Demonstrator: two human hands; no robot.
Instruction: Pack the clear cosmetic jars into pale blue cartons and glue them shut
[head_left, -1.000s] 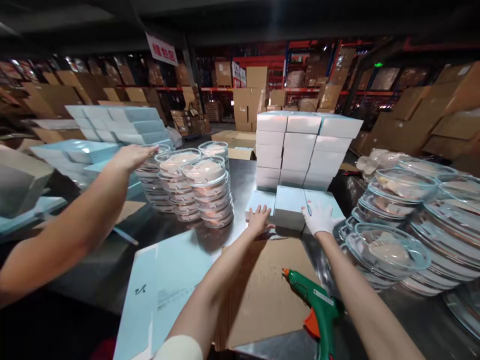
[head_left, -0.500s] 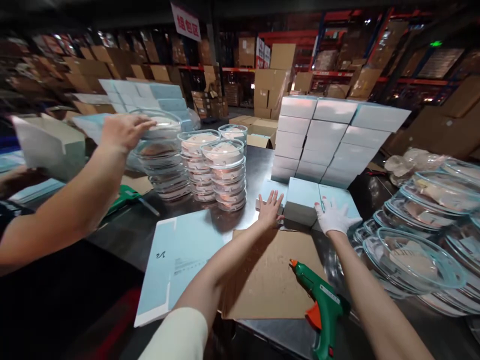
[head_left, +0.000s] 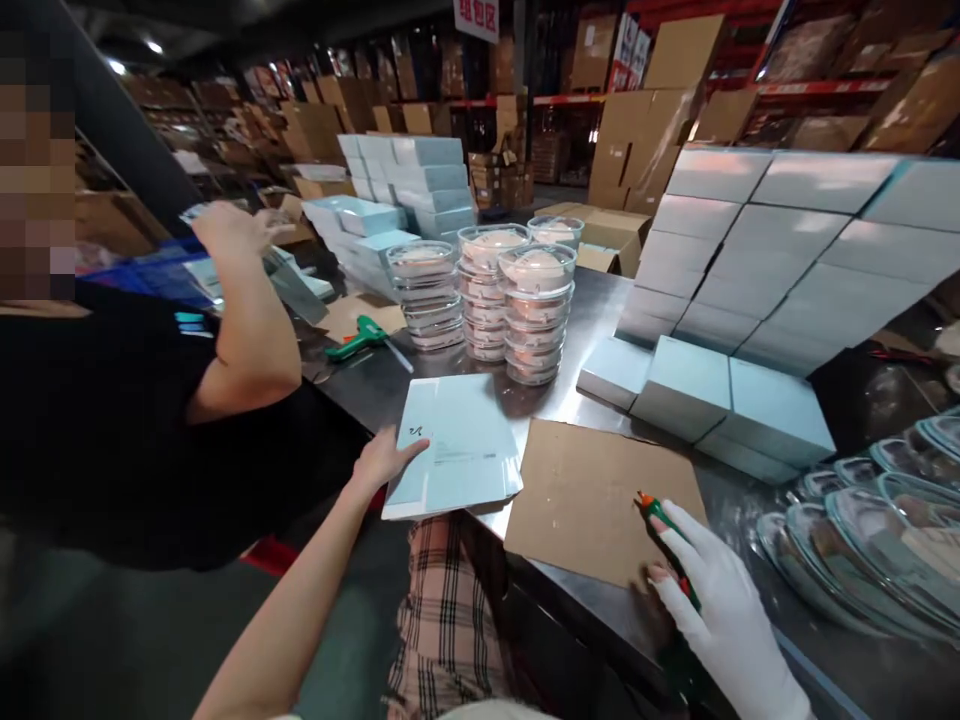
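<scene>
A flat, folded light-blue carton lies at the table's front edge. My bare left hand grips its left side, with the thumb on top and the other fingers hidden beneath. My right hand, in a white glove with bare fingertips, is around a green glue gun with an orange nozzle. Its fingertips are at the gun's body, while the handle is mostly hidden by the hand. Under the nozzle is a brown cardboard sheet.
Stacked glass dishes stand behind the carton, and more glass dishes are at the right. Light-blue boxes form a wall at the back right. A co-worker in a black shirt is at the left, near another green glue gun.
My left hand has moved from the light-blue boxes to the flat carton. My right hand has come back from the boxes to the glue gun. The view has turned left.
</scene>
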